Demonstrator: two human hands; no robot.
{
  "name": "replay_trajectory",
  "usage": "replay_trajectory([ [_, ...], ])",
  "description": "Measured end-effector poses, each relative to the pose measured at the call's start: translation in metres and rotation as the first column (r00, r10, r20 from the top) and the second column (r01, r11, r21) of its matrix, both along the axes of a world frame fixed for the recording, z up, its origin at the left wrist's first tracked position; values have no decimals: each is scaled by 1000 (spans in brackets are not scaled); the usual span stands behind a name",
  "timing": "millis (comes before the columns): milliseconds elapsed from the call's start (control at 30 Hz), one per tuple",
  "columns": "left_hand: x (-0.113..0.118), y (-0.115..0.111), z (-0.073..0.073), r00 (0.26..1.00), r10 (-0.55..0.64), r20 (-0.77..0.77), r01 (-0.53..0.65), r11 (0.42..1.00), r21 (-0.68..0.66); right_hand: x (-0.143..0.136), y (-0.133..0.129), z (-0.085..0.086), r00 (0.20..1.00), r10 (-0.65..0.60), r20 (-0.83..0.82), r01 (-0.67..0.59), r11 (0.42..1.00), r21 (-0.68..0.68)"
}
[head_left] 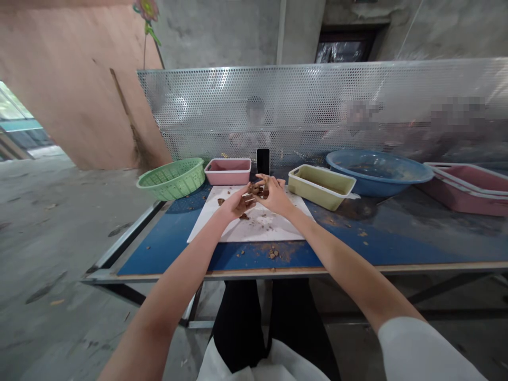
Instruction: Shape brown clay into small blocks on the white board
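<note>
Over the back part of a white board (265, 227), my left hand (238, 203) and my right hand (275, 194) meet around a brown, earthy lump (260, 190). Fingers of both hands are bent against it, and they partly hide it. Soil marks the fingertips. Brown crumbs (244, 216) lie on the board below my left hand, and another small clod (221, 201) rests at the board's left side.
Behind the board stand a pink basket (228, 177) and an upright phone (263, 161). A green basket (172, 182) is at left; an olive basin (317, 190), blue basin (381, 182) and pink baskets (468, 198) are at right. Crumbs (273, 254) lie near the table's front edge.
</note>
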State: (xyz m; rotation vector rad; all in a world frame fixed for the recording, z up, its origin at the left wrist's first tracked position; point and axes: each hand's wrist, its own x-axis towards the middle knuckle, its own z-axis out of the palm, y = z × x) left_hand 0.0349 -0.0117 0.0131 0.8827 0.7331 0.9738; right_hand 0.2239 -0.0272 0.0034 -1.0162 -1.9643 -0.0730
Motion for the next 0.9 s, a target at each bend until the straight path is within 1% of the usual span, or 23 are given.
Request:
replay_trajectory([
  [133,-6,-2,2,1000,-27,15,27,1000,7,10,4,-2,995,98,-6,-99,994,-54],
  [300,-12,-1,0,998,-67,15,66,995,71,13,7,-2,993,114,28,-110,988,-111],
  [433,-16,1,-5,996,-82,25,78,990,121,13,10,-3,992,90,85,-82,992,-93],
  [567,-16,1,-6,996,-80,41,74,989,128,13,13,-4,988,99,120,-90,992,-85],
  [667,-15,-1,-3,996,-74,53,68,991,111,13,9,0,986,100,137,-91,993,-70],
  [733,-14,-4,-1,996,-65,57,59,994,94,15,5,4,987,79,137,-72,996,-51],
  [833,-14,-7,3,997,-48,68,42,996,84,17,-1,10,993,42,114,-40,999,-18],
  [900,-14,-9,5,996,-43,80,36,996,87,20,-3,14,994,53,94,-54,998,12],
])
